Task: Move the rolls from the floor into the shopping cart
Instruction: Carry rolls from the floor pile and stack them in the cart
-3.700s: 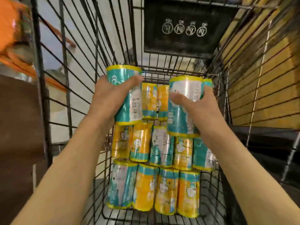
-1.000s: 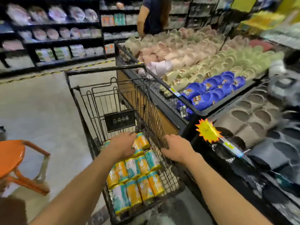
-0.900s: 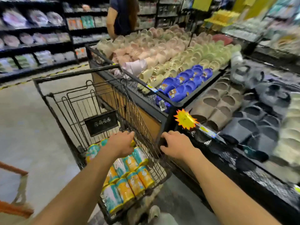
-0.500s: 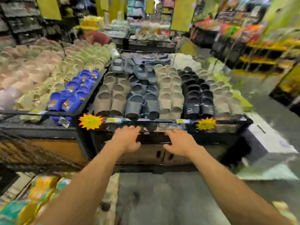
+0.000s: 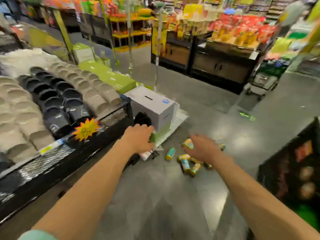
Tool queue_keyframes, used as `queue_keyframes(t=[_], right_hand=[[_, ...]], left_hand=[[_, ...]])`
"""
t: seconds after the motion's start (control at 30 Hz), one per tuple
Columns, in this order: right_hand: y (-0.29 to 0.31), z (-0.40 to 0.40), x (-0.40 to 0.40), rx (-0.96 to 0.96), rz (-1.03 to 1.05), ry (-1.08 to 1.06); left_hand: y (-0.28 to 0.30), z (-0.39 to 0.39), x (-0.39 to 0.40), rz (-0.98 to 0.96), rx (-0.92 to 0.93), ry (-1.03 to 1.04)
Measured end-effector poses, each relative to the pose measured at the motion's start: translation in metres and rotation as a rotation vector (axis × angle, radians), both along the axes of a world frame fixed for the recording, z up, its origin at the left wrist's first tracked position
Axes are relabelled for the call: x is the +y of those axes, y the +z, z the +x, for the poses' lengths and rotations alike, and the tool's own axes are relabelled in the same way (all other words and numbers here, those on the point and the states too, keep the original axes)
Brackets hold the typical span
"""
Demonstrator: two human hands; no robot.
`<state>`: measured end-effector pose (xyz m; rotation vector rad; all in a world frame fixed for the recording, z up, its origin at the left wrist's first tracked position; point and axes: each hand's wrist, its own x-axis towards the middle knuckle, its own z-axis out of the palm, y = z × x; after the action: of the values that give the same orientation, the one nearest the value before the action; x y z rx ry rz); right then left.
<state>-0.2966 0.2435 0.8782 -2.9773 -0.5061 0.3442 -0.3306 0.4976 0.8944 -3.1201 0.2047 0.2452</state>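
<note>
Ahead of both hands: a grey floor (image 5: 155, 196) with a loose scatter of rolls (image 5: 187, 163).
Left hand (image 5: 138, 138): stretched forward with the palm down, fingers loosely bent, nothing in it; its fingertips lie in front of a green-and-white box edge, and contact cannot be told.
Right hand (image 5: 202, 148): stretched forward with the palm down and fingers spread and relaxed, holding nothing; blurred.
Rolls: lying on the floor under and just past the right hand, most on their sides, wrapped in teal and yellow; one roll (image 5: 170, 153) lies apart, between the two hands.
Beyond the left hand: a white box (image 5: 155, 108) on the floor.
Left of the left arm: a black mesh display table (image 5: 60, 158) loaded with grey and black slippers (image 5: 57, 101), with a yellow star tag (image 5: 86, 129) on its edge.
Shopping cart: out of sight.
</note>
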Motion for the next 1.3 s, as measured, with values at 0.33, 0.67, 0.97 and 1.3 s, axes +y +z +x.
queue_keyframes(t=[0.33, 0.67, 0.97, 1.3], right_hand=[[-0.001, 0.051, -0.135, 0.039, -0.004, -0.455], [-0.008, 0.145, -0.151, 0.095, 0.017, -0.605], [-0.054, 0.272, -0.207, 0.176, 0.022, -0.576], [-0.238, 0.423, -0.25, 0.279, -0.007, -0.422]], left_hand=[[-0.025, 0.161, -0.144, -0.001, 0.031, -0.39], [-0.051, 0.288, -0.18, -0.004, 0.112, -0.554], [-0.104, 0.391, -0.213, 0.061, 0.224, -0.499], [-0.255, 0.526, -0.286, 0.031, 0.263, -0.469]])
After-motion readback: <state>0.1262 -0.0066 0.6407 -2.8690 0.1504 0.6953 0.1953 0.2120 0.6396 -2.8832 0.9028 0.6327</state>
